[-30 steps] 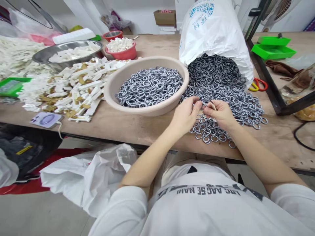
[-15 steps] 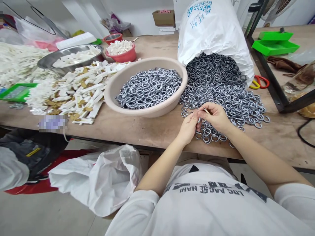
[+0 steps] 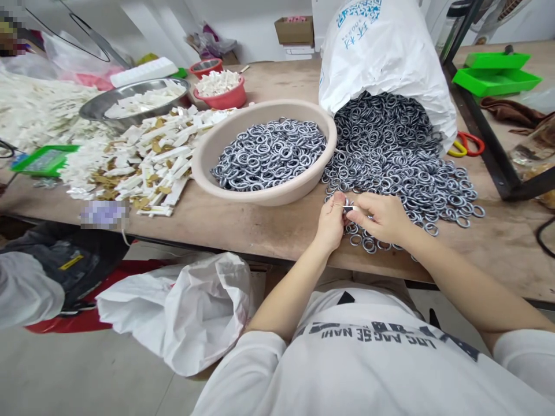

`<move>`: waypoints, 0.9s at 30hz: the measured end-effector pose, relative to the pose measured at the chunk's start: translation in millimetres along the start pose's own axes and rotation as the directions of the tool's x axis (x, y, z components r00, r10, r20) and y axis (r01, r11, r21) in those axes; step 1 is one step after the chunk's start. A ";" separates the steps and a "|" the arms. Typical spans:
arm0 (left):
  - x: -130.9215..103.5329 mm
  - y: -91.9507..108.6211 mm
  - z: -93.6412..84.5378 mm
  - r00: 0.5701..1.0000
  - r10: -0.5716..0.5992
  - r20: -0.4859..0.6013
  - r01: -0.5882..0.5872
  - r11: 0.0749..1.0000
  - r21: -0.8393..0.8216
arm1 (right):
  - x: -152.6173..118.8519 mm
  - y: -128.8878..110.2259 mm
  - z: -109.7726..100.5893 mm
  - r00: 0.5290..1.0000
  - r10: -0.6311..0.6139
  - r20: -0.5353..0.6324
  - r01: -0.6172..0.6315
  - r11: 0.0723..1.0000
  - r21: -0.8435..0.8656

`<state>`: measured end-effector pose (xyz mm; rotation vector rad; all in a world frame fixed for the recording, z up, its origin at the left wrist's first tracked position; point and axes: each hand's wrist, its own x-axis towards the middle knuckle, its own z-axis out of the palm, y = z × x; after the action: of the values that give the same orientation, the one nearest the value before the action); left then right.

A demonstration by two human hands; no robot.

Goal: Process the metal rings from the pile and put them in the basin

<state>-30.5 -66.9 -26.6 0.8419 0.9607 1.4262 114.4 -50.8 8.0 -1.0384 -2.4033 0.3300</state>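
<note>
My left hand [image 3: 332,222] is closed on a small grey ring, most of it hidden by the fingers. Touching it from the right, my right hand [image 3: 379,216] pinches a small blade-like piece [image 3: 349,208], dark with a white end. Both hands are over the front of a loose pile of grey rings [image 3: 416,179], which spills from a large white sack [image 3: 385,52] lying on its side. Left of the sack, a beige basin [image 3: 264,199] holds many more grey rings.
White and brown pieces [image 3: 151,162] are heaped on the table [image 3: 243,228] at left, by a steel bowl [image 3: 97,110] and a red bowl [image 3: 223,99]. Scissors [image 3: 470,143] lie beside a black metal frame [image 3: 489,138]. Green trays [image 3: 494,81] stand behind.
My right hand has turned lower and flatter against my left hand, and the small piece now lies level between them. The whole view has shifted slightly, so things appear further right.
</note>
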 end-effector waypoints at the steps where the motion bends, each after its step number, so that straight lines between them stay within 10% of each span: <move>1: -0.9 0.3 0.7 1.000 0.002 0.011 -0.002 1.000 0.000 | 0.8 2.1 0.5 1.000 0.005 0.001 -0.005 1.000 0.020; 9: -0.5 2.9 -3.7 0.999 0.008 0.041 -0.005 0.997 -0.075 | 25.2 50.5 0.3 0.912 0.393 -0.121 -0.396 0.918 0.003; 17: 11.1 7.3 -16.4 0.988 -0.028 -0.149 0.006 0.989 -0.148 | 77.0 58.3 15.2 0.951 0.309 -0.023 -0.293 0.875 -0.385; 21: 13.5 7.1 -18.4 0.977 -0.174 -0.124 0.139 0.958 -0.249 | 70.2 52.8 9.1 0.957 0.288 -0.017 -0.288 0.957 0.020; 24: 12.3 3.9 -15.4 0.981 -0.191 0.024 0.191 0.951 -0.243 | 46.0 35.4 8.5 0.967 0.253 0.036 -0.239 0.846 0.477; 27: 8.5 1.6 -11.2 0.988 -0.117 0.098 0.135 0.969 -0.204 | 25.2 17.6 14.5 0.963 0.269 -0.022 -0.208 0.792 0.574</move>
<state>-41.9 -59.4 -29.9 0.6668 0.7696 1.3446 102.7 -20.7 -2.6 -1.0322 -1.8840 0.9919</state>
